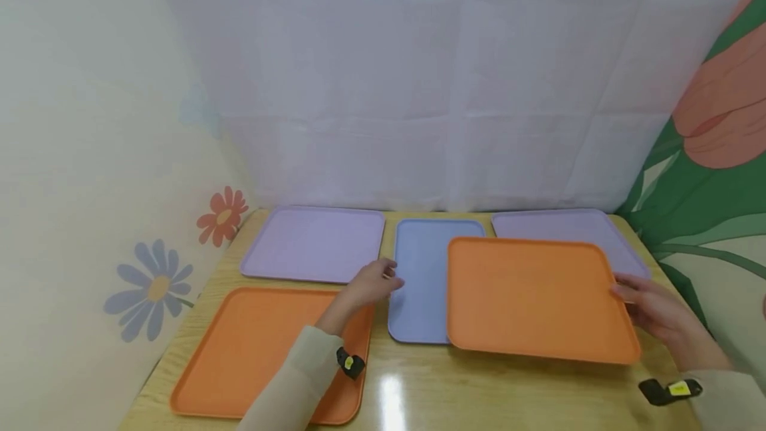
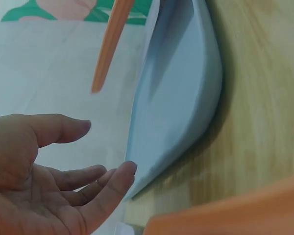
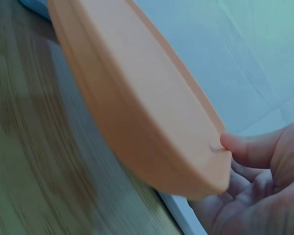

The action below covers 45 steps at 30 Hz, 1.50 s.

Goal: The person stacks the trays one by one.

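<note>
An orange, shallow rectangular tray with a raised rim, apparently plastic [image 1: 538, 298], sits right of centre in the head view, held up off the pale wood-grain worktop [image 1: 479, 394]. The right hand [image 1: 658, 308] pinches its right short edge, thumb over the rim and the other fingers underneath, as the right wrist view shows. The tray's long axis runs left to right across the frame, so its free short edge faces the left hand [image 1: 368, 285], near the middle of the frame. The left fingers are parted from the thumb and grip nothing; that free edge lies to their right, well apart, with part of a light-blue rectangular tray [image 1: 419, 285] showing in between. The right hand is thus the nearer one, already in contact

The blue tray's long axis runs up and down the frame; the left fingertips overlap its left edge, though I cannot tell whether they touch. The raised tray hides part of it and of a pale-purple rectangular tray [image 1: 556, 225] behind, at right. A second pale-purple tray [image 1: 314, 245] and a second orange tray [image 1: 257, 344] lie left of centre
</note>
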Motion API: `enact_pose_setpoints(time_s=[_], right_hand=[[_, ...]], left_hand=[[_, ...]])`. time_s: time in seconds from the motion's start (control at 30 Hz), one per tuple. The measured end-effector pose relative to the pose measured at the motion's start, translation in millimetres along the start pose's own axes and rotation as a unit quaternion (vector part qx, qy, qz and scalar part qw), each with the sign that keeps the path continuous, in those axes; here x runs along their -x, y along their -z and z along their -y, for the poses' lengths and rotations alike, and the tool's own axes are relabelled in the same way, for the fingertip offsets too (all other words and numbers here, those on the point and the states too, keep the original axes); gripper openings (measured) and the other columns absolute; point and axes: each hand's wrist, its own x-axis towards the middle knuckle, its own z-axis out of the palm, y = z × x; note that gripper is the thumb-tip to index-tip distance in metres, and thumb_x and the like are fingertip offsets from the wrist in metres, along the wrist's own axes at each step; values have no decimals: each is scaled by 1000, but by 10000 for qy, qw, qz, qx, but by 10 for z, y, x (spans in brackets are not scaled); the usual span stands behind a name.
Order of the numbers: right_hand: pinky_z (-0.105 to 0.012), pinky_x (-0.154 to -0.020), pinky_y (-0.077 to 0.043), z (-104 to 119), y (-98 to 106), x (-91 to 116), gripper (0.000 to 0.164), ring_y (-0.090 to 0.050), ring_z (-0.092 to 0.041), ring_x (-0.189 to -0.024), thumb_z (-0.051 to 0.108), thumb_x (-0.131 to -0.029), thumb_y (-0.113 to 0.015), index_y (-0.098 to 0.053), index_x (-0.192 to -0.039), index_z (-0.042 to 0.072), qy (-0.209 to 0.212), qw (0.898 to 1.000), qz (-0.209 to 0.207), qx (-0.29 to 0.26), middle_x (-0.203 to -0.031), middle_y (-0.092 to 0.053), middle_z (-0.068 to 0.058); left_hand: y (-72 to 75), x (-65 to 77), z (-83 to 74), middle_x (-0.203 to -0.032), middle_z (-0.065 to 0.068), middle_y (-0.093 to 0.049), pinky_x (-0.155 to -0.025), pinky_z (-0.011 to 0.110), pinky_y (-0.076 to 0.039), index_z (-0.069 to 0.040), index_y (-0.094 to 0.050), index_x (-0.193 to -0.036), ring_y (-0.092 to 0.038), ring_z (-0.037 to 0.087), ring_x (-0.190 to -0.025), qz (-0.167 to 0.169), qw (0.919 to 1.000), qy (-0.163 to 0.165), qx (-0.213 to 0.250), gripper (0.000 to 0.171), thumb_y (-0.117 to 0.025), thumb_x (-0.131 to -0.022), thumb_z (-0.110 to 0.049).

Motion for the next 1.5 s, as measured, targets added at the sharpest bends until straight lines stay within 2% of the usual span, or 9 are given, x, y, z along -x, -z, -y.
enact_pose_setpoints(time_s=[0.13, 0.37, 0.47, 0.57, 0.67, 0.93, 1.2, 1.37, 1.5], right_hand=[[-28, -75, -59, -1, -127, -62, 37, -67, -9, -87, 8, -107, -46, -67, -99, 37, 63, 9999, -94, -68, -98, -69, 11], [-27, -75, -58, 26, -383, -163, 31, -66, -9, -87, 9, -106, -50, -65, -100, 35, 53, 9993, -327, -192, -97, -68, 11], [-26, -75, -58, 39, -489, -206, 22, -66, -7, -87, 11, -105, -51, -60, -122, 22, 2, 9987, -467, -214, -96, -68, 12], [-25, -74, -57, 59, -594, -239, 51, -65, -5, -86, 13, -105, -52, -33, -152, 3, -67, 9979, -642, -78, -94, -67, 15], [-24, -74, -57, 78, -704, -269, 69, -65, -4, -85, 14, -105, -53, -13, -156, -8, -134, 9969, -778, -55, -93, -67, 17], [-24, -71, -57, 49, -921, -365, 58, -66, -5, -83, 12, -105, -53, -26, -154, -4, -57, 9965, -763, -347, -91, -69, 14], [-25, -75, -58, 48, -1029, -429, 67, -66, -4, -87, 16, -106, -51, -14, -158, -5, 27, 9973, -689, -243, -94, -68, 15], [-29, -78, -59, 73, -1057, -421, 36, -67, -10, -91, 15, -105, -53, -43, -140, 13, 55, 9985, -332, -443, -97, -68, 9], [-33, -78, -60, 74, -1084, -407, 20, -68, -15, -93, 12, -105, -52, -52, -121, 25, 9, 9981, 121, -609, -100, -69, 6]], left_hand=[[-81, 57, -39, -130, 25, -60, -80, 36, -61, 9, -52, -136, -67, 32, -104, -26, 9978, -129, 649, 48, -66, -98, -17], [-192, 120, -77, -140, 31, -51, -86, 42, -61, 12, -42, -143, -59, 41, -119, -97, 9812, -272, 1909, 54, -63, -99, -12], [-226, 125, -63, -139, 33, -50, -86, 44, -61, 12, -41, -144, -59, 43, -117, -259, 9745, -325, 2207, 56, -64, -98, -9], [-252, 123, -49, -137, 35, -50, -86, 45, -61, 13, -40, -144, -61, 40, -113, -364, 9681, -399, 2448, 56, -64, -97, -7], [-259, 129, -41, -134, 33, -53, -82, 43, -62, 12, -42, -143, -63, 34, -107, -461, 9689, -440, 2391, 56, -65, -95, -6], [-218, 147, 22, -122, 27, -60, -68, 25, -54, 10, -46, -142, -62, 22, -92, -668, 9752, -502, 2050, 61, -67, -86, -1], [-13, 161, 90, -135, 32, -52, -65, 24, -55, 9, -33, -150, -62, 12, -84, -44, 9583, -457, 2819, 65, -55, -89, 8], [170, 108, 170, -142, 31, -48, -70, 25, -57, 7, -32, -152, -64, 14, -91, 188, 9579, -450, 2828, 64, -56, -93, 6], [312, 66, 208, -144, 29, -49, -73, 26, -57, 5, -33, -153, -65, 15, -94, 351, 9617, -452, 2681, 63, -58, -95, 4]])
